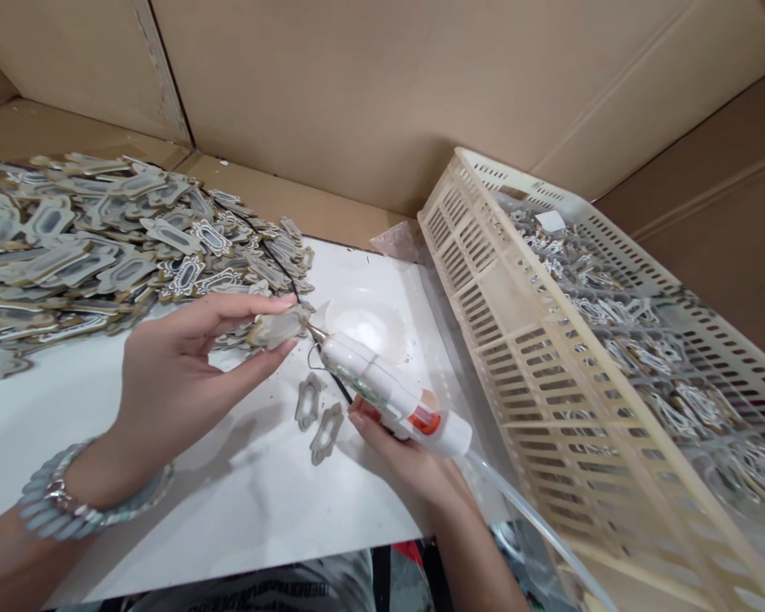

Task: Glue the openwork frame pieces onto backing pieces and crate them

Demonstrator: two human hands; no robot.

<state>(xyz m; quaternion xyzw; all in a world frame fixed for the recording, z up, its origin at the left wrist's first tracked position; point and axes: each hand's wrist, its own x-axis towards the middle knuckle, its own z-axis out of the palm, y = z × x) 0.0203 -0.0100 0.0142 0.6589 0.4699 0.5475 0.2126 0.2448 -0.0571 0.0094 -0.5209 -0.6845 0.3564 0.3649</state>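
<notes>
Between thumb and index finger, my left hand [188,365] pinches a small pale ornamental frame piece [279,328] above the white table. My right hand [414,459] is wrapped round a white hot glue gun [382,382] with an orange trigger area. The gun's metal nozzle points left and meets the right end of the frame piece, though whether glue is coming out cannot be made out. A clear glue stick [541,518] runs from the gun's rear. Two loose frame pieces [325,432] lie on the table below the nozzle.
A large heap of similar pieces [102,229] covers the left back. On the right stands a cream perforated plastic crate [516,340] holding bagged pieces [643,348]. Cardboard walls [331,93] enclose the back. A black cord [280,263] crosses the heap; a whitish round patch [366,323] sits behind the gun.
</notes>
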